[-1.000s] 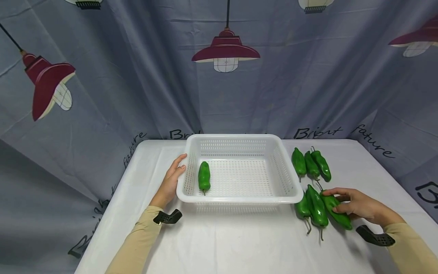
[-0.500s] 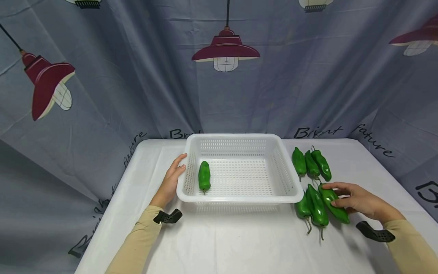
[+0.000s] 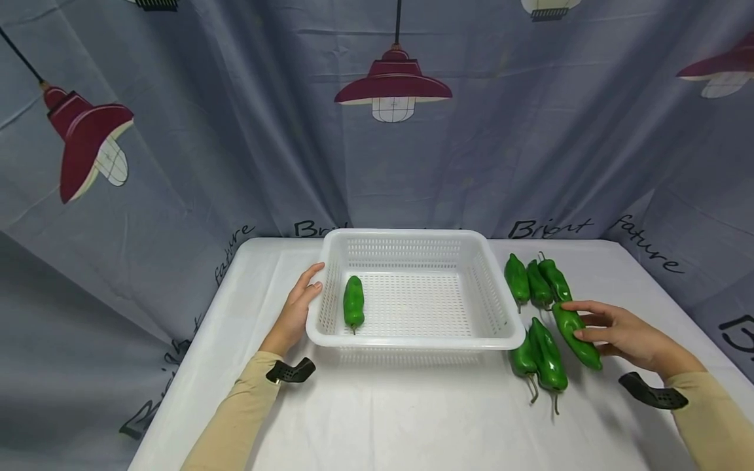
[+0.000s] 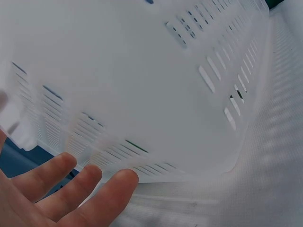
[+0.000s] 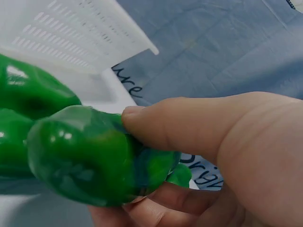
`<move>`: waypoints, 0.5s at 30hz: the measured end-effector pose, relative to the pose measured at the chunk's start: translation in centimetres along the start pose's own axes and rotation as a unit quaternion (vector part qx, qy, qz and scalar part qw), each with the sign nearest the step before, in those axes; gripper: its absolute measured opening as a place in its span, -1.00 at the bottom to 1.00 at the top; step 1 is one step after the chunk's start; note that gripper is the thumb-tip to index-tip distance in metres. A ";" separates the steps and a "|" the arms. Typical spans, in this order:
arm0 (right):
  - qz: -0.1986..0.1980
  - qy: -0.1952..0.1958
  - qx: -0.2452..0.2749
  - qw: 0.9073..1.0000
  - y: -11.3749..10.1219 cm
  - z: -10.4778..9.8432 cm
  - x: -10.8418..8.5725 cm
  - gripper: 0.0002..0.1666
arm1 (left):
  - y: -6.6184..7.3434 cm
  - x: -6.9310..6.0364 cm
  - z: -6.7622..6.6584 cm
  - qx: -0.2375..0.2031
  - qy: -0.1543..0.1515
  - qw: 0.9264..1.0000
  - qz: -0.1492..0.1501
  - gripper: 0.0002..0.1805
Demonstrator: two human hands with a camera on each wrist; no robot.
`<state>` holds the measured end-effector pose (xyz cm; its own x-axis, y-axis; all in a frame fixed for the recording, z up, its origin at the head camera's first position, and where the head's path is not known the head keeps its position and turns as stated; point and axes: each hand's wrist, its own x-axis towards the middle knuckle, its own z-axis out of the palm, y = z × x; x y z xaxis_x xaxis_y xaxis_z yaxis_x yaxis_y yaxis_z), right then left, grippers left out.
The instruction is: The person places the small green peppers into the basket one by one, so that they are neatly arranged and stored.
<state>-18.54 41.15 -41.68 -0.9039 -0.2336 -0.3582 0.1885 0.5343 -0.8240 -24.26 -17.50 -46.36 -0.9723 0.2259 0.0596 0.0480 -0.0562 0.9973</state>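
Note:
A white perforated basket (image 3: 412, 343) stands mid-table with one green pepper (image 3: 353, 302) lying at its left. My left hand (image 3: 292, 313) rests against the basket's left side, fingers spread and fairly straight; in the left wrist view its fingertips (image 4: 124, 179) are at the slotted wall (image 4: 118, 85). At the right, my right hand (image 3: 627, 337) pinches a green pepper (image 3: 577, 337) between thumb and fingers. The right wrist view shows the thumb on top of this pepper (image 5: 90, 156) and fingers beneath. Two peppers (image 3: 549, 356) lie just left of it, three (image 3: 538, 285) behind.
White cloth (image 3: 412, 418) covers the table. A grey-blue curtain (image 3: 265, 131) with printed red lamps and lettering hangs behind and at both sides. The peppers on the table lie close to the basket's right side.
My right hand has moved the pinched pepper slightly away from me, toward the three back peppers and apart from the front two. The left hand has kept its place at the basket.

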 end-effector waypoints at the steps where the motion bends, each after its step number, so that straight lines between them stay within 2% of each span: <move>1: -0.001 0.001 0.005 1.000 -0.1 -0.1 0.1 -0.42 | 0.0 0.0 0.0 0.001 0.000 1.000 0.001 -0.44; 6: -0.028 -0.005 0.050 0.998 -0.8 -0.6 0.5 -0.44 | 0.1 0.0 0.0 0.007 -0.001 1.000 0.002 -0.44; 10: -0.063 -0.015 0.100 0.993 -1.6 -0.8 1.0 -0.40 | 0.1 0.0 0.0 0.012 -0.002 1.000 0.003 -0.44; 15: -0.053 0.002 0.105 0.993 -3.3 -0.5 1.7 -0.43 | 0.1 -0.1 0.0 0.012 0.000 1.000 0.000 -0.44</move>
<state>-20.92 39.44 -39.38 -0.9248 -0.2754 -0.2626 0.1675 0.3250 -0.9308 -24.20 -17.51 -46.26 -0.9725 0.2253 0.0595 0.0534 -0.0334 0.9980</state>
